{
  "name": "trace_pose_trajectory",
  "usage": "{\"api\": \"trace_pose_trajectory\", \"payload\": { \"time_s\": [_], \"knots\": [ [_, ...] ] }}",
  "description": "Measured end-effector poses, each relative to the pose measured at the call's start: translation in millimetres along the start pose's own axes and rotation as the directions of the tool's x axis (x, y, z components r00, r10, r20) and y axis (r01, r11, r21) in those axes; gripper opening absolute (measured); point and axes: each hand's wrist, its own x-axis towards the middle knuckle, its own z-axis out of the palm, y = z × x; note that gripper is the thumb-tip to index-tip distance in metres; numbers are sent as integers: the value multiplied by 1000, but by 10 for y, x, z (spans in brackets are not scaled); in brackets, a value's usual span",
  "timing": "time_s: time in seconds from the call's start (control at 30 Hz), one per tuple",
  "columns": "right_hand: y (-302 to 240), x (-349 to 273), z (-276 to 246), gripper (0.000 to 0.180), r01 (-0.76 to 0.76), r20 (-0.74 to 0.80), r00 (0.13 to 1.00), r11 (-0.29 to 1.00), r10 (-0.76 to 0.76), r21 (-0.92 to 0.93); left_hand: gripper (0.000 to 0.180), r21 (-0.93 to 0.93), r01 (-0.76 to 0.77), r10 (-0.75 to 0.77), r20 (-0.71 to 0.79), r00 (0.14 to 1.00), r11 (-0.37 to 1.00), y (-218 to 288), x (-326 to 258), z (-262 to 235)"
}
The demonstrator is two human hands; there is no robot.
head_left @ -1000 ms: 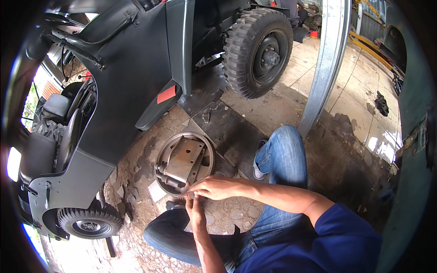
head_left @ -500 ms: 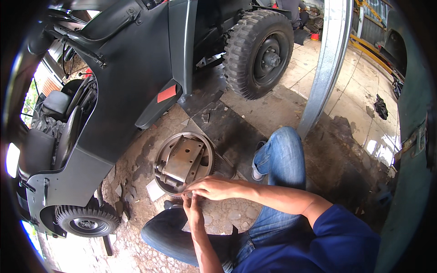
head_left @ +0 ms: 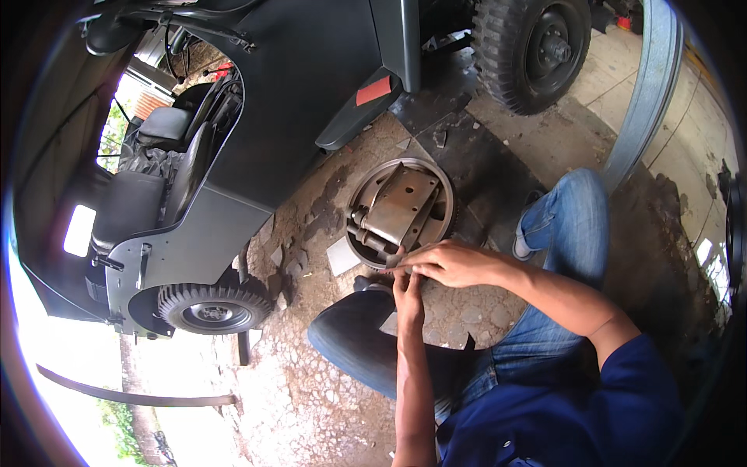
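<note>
Your hands are meeting at the near rim of the brake drum assembly (head_left: 401, 212), lying on the ground between your knees. The vehicle body (head_left: 233, 156) is standing left; a wheel (head_left: 537, 47) beyond.

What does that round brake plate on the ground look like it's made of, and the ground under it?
The round brake plate looks like bare steel: dull grey-brown with rusty patches, no paint. The ground looks like cracked stone or concrete paving, pale, rough, with loose broken chips. Both hands, left hand and right hand, work at its near rim.

head-worn fisheye, looking down, close
</note>
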Motion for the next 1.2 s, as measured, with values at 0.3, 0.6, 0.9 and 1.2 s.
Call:
{"api": "trace_pose_trajectory", "payload": {
  "time_s": [0.3,0.6,0.9,1.2],
  "knots": [
    [-13,32,-56,32,-158,83,984,987,156,14,55,-8,38,-38,23,999,999,63,-21,52],
    [110,28,13,31,-73,15,997,997,73,-37,56,47,20,-21,20,1000,999,-16,19,-61],
    [-27,-7,25,30,-139,57,988,989,142,-56,58,-6,8,-8,-22,1000,1000,49,-10,-72],
    [-45,18,59,34,-179,46,982,982,182,-64,48,-21,7,-7,-11,1000,1000,35,4,-139]
  ]
}}
